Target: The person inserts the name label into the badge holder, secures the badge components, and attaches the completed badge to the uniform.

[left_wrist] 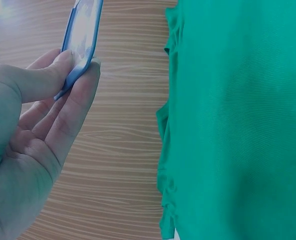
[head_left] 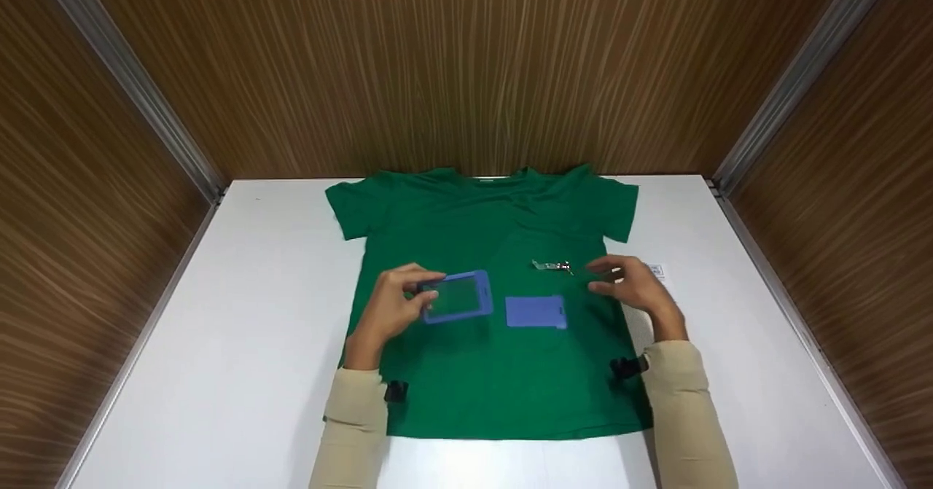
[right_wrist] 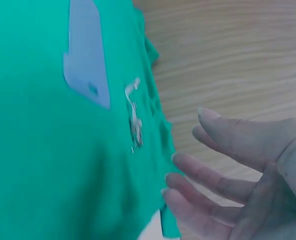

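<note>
My left hand [head_left: 393,303] pinches a blue badge holder frame [head_left: 486,292] with a see-through middle, thumb on one face and fingers on the other. The left wrist view shows this frame [left_wrist: 91,42] edge-on, raised above the cloth. To its right, a flat blue panel [head_left: 536,312] with a slot at one end lies on a green T-shirt [head_left: 503,387]. Just behind the panel lies a small metal badge clip [head_left: 552,265] with a clear strap. My right hand [head_left: 633,282] hovers to the right of the clip, fingers loosely bent and apart, holding nothing.
The T-shirt is spread on a white table [head_left: 240,329], its collar toward the back. Partly behind the right hand is a small white printed label [head_left: 657,271]. Wood-grain panels [head_left: 466,66] stand at the back and both sides.
</note>
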The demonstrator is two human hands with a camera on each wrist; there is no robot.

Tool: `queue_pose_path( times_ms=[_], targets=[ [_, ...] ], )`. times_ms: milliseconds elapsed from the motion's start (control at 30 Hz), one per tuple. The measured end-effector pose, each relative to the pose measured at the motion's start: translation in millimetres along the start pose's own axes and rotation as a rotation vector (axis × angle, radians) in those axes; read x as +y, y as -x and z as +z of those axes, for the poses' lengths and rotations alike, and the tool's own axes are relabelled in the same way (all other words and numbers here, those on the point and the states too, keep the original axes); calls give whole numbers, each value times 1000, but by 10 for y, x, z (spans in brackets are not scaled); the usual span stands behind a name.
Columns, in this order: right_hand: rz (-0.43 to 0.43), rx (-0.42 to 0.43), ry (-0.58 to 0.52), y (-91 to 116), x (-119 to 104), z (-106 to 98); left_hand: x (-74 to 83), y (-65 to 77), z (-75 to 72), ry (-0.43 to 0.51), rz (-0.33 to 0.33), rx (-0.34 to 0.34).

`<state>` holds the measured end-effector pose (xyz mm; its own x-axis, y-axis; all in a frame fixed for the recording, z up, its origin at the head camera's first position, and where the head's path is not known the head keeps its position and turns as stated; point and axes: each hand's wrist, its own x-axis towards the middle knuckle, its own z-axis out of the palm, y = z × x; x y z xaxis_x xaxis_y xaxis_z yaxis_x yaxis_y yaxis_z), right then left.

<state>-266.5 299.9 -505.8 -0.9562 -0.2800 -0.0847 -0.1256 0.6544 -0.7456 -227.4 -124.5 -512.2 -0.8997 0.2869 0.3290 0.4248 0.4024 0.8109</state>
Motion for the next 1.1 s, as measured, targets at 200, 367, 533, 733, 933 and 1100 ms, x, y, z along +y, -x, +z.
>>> queue_pose_path(
  times_ms=[200, 367, 533, 733, 933, 1100],
  targets=[
    [59, 24, 36, 13, 97, -279, 20, -19, -21, 3, 13, 1],
    [77, 32, 89, -6, 171, -437, 21, -17, -27, 9, 18, -2],
    [101, 19, 118, -21, 255, -530, 17, -3, -30, 0, 21, 1],
    [99, 21, 140, -103, 465, -596, 26, -8, -39, 1, 26, 4],
    [170, 7, 88, -158, 690, -641, 30, -22, -28, 0, 22, 2],
    [211, -23, 76, -198, 791, -635, 41, -22, -27, -7, 14, 1]
  ],
)
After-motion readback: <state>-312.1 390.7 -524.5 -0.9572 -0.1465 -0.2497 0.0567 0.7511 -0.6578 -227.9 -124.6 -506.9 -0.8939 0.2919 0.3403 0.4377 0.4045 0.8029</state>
